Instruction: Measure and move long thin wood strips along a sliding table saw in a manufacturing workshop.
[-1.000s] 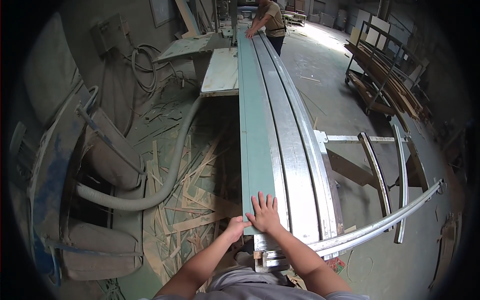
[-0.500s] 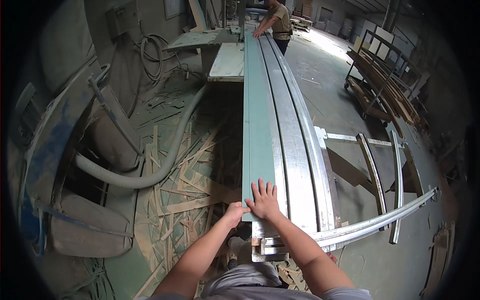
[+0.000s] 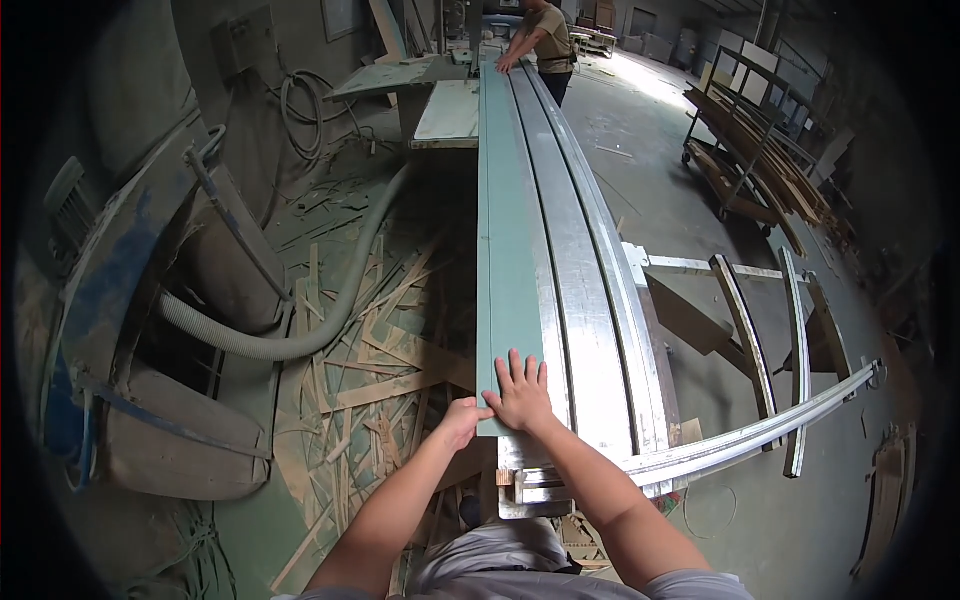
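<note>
A long, narrow green board (image 3: 512,240) lies lengthwise on the silver sliding table (image 3: 592,350) and runs away from me. A thin dark line follows its length near the left edge. My right hand (image 3: 522,398) rests flat on top of the board's near end, fingers spread and pointing forward. Beside it, my left hand (image 3: 462,420) grips the near left edge, its thumb over the top; the other fingers are partly hidden. At the far end, a co-worker's hands (image 3: 508,62) touch the same board.
Left of the board, wood offcuts (image 3: 390,390) litter the floor. A grey ribbed hose (image 3: 270,347) curves past dusty bags. A white machine table (image 3: 447,112) stands ahead to the left. To the right are a metal outrigger frame (image 3: 735,335) and a lumber cart (image 3: 750,160).
The whole view has shifted slightly, so things appear a little further left and up. Both hands keep their places on the board's near end.
</note>
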Demonstrator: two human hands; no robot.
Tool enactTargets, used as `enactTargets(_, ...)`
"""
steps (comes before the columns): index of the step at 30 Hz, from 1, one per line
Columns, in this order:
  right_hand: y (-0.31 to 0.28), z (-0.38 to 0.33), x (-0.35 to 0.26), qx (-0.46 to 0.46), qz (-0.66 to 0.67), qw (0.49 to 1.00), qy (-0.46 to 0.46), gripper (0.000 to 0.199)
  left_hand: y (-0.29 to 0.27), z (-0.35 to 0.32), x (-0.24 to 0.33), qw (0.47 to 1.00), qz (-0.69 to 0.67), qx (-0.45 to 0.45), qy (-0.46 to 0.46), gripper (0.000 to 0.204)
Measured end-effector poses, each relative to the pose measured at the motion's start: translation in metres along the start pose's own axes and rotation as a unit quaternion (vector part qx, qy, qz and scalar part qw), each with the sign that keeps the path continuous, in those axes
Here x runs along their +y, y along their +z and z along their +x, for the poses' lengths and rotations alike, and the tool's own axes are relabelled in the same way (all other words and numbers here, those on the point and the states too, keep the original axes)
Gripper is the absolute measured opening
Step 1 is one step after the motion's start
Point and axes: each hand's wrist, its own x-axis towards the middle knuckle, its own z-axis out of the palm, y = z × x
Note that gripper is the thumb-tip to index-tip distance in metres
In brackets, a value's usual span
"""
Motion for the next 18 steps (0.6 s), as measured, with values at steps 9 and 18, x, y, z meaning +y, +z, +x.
enactTargets(9, 0.002, -0.043, -0.013, -0.001, -0.001, 1.000, 0.001, 0.075, -0.008, -0.028, -0.032, 1.000, 0.010, -0.001, 0.001, 0.017)
enactTargets(18, 0.018, -0.100, -0.021, 0.006, 0.020, 1.000, -0.001, 0.075, -0.003, -0.078, -0.070, 1.000, -0.001, -0.001, -0.001, 0.019)
